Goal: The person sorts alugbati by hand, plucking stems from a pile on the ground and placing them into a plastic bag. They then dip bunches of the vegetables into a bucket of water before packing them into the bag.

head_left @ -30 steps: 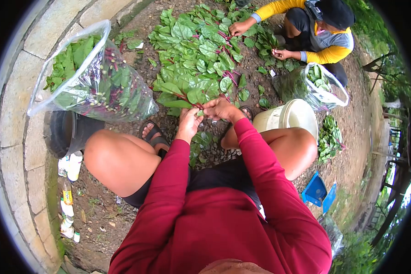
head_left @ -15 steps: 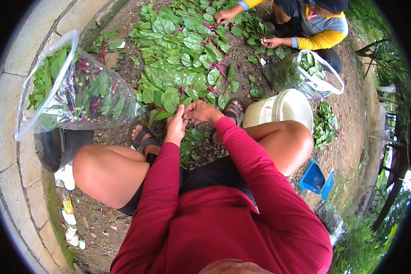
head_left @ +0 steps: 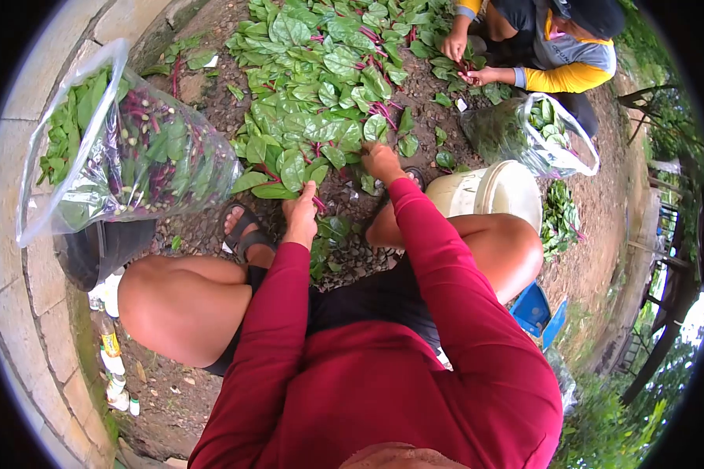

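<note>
A heap of green leaves with red stems (head_left: pixel 321 86) lies spread on the dirt in front of me. My left hand (head_left: pixel 300 213) is closed on a bunch of these leaves (head_left: pixel 285 173) at the heap's near edge, with a red stem end by the fingers. My right hand (head_left: pixel 382 162) reaches into the heap a little further right, fingers down among the leaves; whether it grips one I cannot tell. I squat in red sleeves, knees apart, sandalled feet at the heap's edge.
A clear plastic bag (head_left: pixel 125 156) full of leaves stands at left by a stone kerb (head_left: pixel 23 258). A white bucket (head_left: pixel 489 191) is by my right knee. Another person in yellow sleeves (head_left: pixel 547 55) sorts leaves opposite, beside a second bag (head_left: pixel 540 137). Bottles (head_left: pixel 111 352) lie at left.
My hands were together on one stem. They have parted: the right hand has reached forward into the heap, and the left stays near with the bunch.
</note>
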The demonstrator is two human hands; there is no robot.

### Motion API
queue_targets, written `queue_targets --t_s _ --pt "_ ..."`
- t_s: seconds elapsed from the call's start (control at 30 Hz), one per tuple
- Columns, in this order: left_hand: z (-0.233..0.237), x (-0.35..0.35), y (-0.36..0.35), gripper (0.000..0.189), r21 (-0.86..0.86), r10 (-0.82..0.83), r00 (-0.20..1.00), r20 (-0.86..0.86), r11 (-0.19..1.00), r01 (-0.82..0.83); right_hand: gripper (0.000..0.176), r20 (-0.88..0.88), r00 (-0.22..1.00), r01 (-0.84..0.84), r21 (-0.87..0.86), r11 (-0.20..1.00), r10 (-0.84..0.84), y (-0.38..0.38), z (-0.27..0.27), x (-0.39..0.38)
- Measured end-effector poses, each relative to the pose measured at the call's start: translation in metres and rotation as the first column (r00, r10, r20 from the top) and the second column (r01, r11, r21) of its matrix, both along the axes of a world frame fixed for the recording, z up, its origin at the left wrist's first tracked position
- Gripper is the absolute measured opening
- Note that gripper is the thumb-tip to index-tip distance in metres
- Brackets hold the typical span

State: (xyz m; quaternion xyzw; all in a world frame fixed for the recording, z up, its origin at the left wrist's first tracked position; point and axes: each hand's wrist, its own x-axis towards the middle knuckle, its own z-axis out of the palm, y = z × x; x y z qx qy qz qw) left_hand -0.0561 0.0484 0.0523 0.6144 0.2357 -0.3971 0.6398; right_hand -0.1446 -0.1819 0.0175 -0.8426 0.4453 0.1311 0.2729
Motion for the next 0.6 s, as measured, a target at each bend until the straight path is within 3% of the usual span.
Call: queue_targets --t_s 0.03,0.23,0.6 --pt "0.002 0.000 0.003 0.020 -0.016 0.011 1.000 0.012 1.000 -0.011 0.044 -0.060 0.998 0.004 -0.018 1.000 -0.005 0.009 0.021 0.006" --pt "-0.003 0.005 0.004 0.020 -0.036 -0.051 0.995 -0.080 0.998 0.048 0.036 0.147 0.986 -0.077 -0.023 0.997 0.079 -0.008 0.038 0.008" --pt "0.015 -0.002 0.002 0.020 -0.135 0.000 0.995 -0.104 0.991 -0.014 0.026 0.271 0.962 0.059 -0.076 0.995 -0.036 -0.020 0.196 0.010"
